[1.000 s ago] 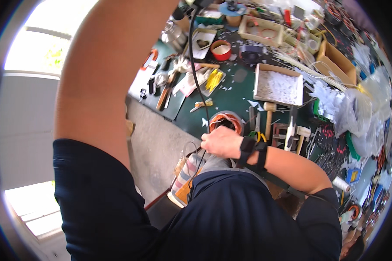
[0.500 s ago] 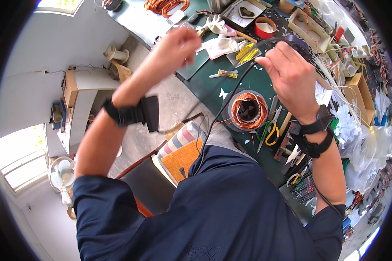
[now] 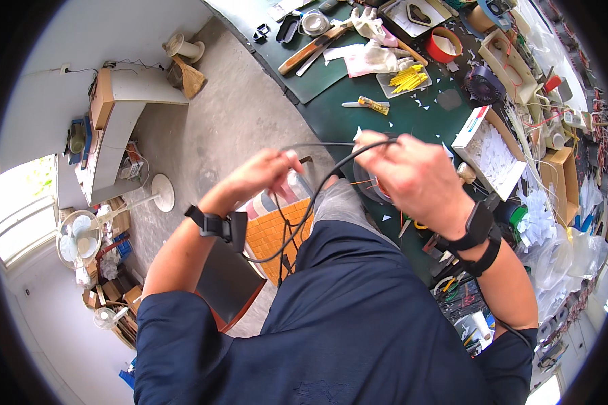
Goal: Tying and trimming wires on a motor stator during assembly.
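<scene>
1. Closest to the lens, your dark blue shirt (image 3: 344, 317) fills the lower middle of the frame.
2. Your left hand (image 3: 263, 174) is left of centre, fingers bent, with a black wristband (image 3: 213, 223) behind it. The black cable (image 3: 297, 229) runs close by its fingers; you cannot tell here whether that grip is clenched on it.
3. Your right hand (image 3: 415, 169), right of centre, has its grip closed around the cable, the fingers curled at the top of the loop.
4. The cable bows through the middle of the frame between your two hands, its lower part passing in front of an orange woven seat (image 3: 267, 233) at lower centre.
5. Beyond your right hand, a grey round holder (image 3: 366, 191) is mostly hidden. It sits on the dark green surface (image 3: 338, 118), which spreads to the upper right.
6. On that surface you have a white box (image 3: 471, 128) of paper scraps at right, a bundle of yellow strips (image 3: 409, 79) in a clear tray at upper centre, white gloves (image 3: 375, 57) above that and a red ring (image 3: 446, 59) to their right.
7. Farther off, the bare grey floor (image 3: 203, 115) fills the upper left, with a pale cabinet (image 3: 125, 88) and a standing fan (image 3: 79, 235) toward the left edge.
</scene>
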